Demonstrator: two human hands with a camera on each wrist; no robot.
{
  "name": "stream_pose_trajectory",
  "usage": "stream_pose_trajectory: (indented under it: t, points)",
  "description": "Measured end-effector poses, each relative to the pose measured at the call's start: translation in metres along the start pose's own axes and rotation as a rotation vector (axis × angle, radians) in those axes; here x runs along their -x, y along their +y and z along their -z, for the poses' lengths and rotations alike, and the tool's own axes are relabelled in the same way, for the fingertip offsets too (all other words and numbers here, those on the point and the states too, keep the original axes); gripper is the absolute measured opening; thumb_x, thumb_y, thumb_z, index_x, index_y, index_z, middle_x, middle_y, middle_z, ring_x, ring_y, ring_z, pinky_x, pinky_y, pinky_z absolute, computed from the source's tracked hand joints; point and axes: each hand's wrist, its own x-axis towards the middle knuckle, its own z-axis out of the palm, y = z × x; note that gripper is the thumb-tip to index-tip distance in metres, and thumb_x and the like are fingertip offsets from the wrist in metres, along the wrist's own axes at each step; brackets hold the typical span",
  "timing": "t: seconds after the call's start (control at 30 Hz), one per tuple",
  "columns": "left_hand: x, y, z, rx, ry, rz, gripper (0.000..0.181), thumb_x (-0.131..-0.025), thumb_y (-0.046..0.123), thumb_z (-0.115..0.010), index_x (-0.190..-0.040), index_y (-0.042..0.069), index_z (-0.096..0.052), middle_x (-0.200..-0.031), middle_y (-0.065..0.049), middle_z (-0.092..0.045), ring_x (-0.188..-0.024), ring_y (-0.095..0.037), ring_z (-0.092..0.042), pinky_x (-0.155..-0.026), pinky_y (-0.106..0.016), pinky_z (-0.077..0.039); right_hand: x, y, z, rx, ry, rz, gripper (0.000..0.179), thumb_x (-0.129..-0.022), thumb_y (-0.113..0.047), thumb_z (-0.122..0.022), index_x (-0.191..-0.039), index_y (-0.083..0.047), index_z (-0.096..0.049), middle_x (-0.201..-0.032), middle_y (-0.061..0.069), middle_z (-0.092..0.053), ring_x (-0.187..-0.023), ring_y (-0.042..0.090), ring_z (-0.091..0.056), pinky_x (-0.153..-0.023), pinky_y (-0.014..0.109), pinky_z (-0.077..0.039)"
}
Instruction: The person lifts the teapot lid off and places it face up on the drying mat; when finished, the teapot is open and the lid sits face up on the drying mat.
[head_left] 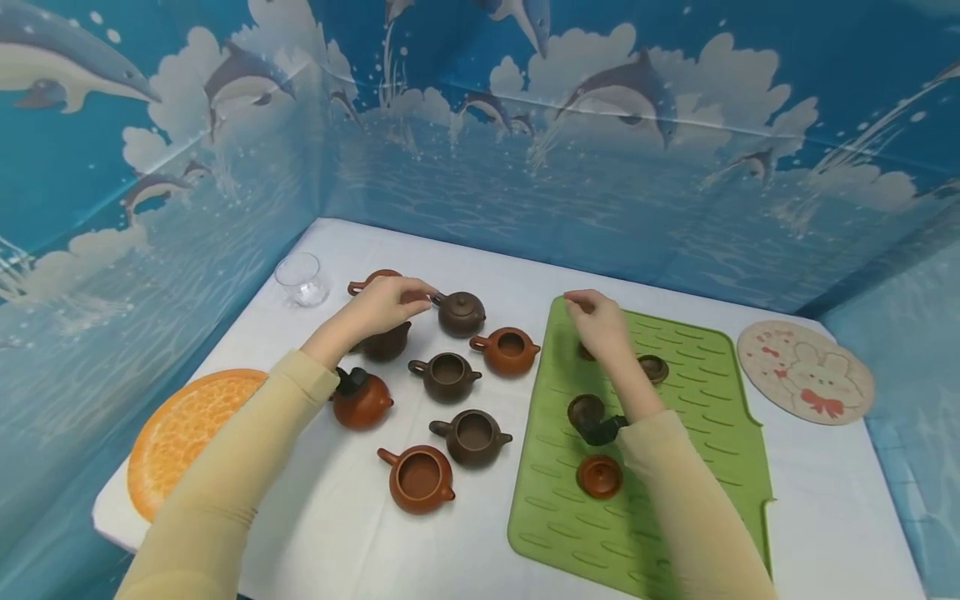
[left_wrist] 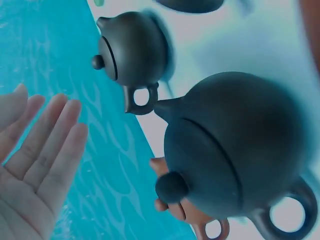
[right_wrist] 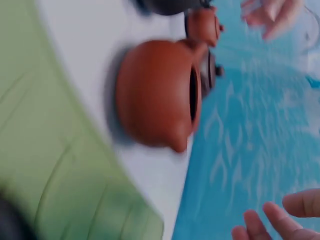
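Observation:
My left hand (head_left: 384, 305) hovers above the lidded teapots with its fingers extended and holds nothing. Its fingertips are nearest to the handle of a small dark lidded teapot (head_left: 460, 313). A larger dark lidded teapot (left_wrist: 245, 140) lies below that hand, with a reddish lidded one (left_wrist: 192, 212) behind it in the left wrist view. Over the green mat's far left part, my right hand (head_left: 597, 323) is empty, fingers loosely bent. Close to it stands a lidless reddish teapot (right_wrist: 155, 95). Lids lie on the mat, including a reddish lid (head_left: 600, 476) and a dark lid (head_left: 655, 368).
More lidless teapots stand mid-table, among them a dark teapot (head_left: 446, 377) and a reddish teapot (head_left: 421, 478). The green mat (head_left: 708, 467) covers the right side. A glass cup (head_left: 302, 280), orange round mat (head_left: 197, 417) and rabbit mat (head_left: 806, 372) lie around the edges.

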Motion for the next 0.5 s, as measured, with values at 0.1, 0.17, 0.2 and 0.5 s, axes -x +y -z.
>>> stream_pose_trajectory:
  t: [0.1,0.17,0.2,0.5]
  points:
    - [-0.016,-0.002,-0.002,0.006,-0.031,0.042,0.033,-0.100,0.023,-0.059,-0.131,0.013,-0.064,-0.126,-0.010,-0.068,-0.117,-0.028,-0.063,-0.100,-0.046,-0.049,-0.011,-0.016,-0.028,0.003,-0.043,0.053,0.035,-0.103,-0.022,-0.049,-0.131,-0.004,-0.061,-0.130,0.019,-0.062,-0.121,0.034,-0.057,-0.099,0.049,-0.048]
    - [-0.026,-0.004,-0.005,0.013,-0.053,0.063,0.033,-0.101,0.023,-0.057,-0.132,0.013,-0.063,-0.130,-0.010,-0.066,-0.120,-0.028,-0.061,-0.101,-0.045,-0.048,-0.018,-0.025,-0.046,0.020,-0.070,0.074,0.034,-0.102,-0.022,-0.051,-0.129,-0.005,-0.063,-0.127,0.018,-0.064,-0.118,0.033,-0.059,-0.098,0.047,-0.049]
    - [-0.030,-0.006,-0.006,0.018,-0.062,0.076,0.033,-0.101,0.023,-0.056,-0.132,0.012,-0.063,-0.132,-0.010,-0.065,-0.121,-0.028,-0.060,-0.101,-0.045,-0.048,-0.020,-0.030,-0.054,0.031,-0.085,0.079,0.033,-0.102,-0.022,-0.052,-0.128,-0.005,-0.063,-0.126,0.017,-0.065,-0.117,0.032,-0.060,-0.098,0.046,-0.049]
    - [-0.058,-0.011,-0.025,-0.025,-0.136,0.158,0.033,-0.102,0.022,-0.056,-0.132,0.013,-0.064,-0.136,-0.012,-0.061,-0.127,-0.030,-0.056,-0.103,-0.046,-0.047,-0.037,-0.058,-0.105,0.063,-0.145,0.084,0.028,-0.100,-0.022,-0.057,-0.124,-0.010,-0.067,-0.125,0.011,-0.067,-0.118,0.028,-0.061,-0.100,0.042,-0.050]
